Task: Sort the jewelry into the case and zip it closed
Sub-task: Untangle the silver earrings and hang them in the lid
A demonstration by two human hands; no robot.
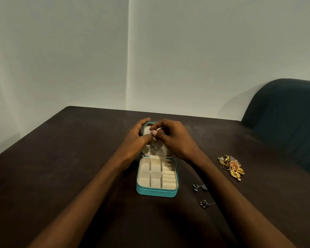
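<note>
A small teal jewelry case (157,193) lies open mid-table, its cream compartments bare and its lid (164,151) tipped back. Both hands meet over the lid's inside. My left hand (135,138) and my right hand (174,138) pinch a silver necklace (154,146) between their fingertips, and its chain dangles against the lid lining. Two dark silver earrings lie right of the case, one (200,187) nearer the case, the other (206,204) closer to me. A heap of gold jewelry (231,166) sits farther right.
The table (70,158) is dark brown and butts against a pale wall. A dark blue-green chair (284,122) stands at the table's right far corner, behind the gold heap.
</note>
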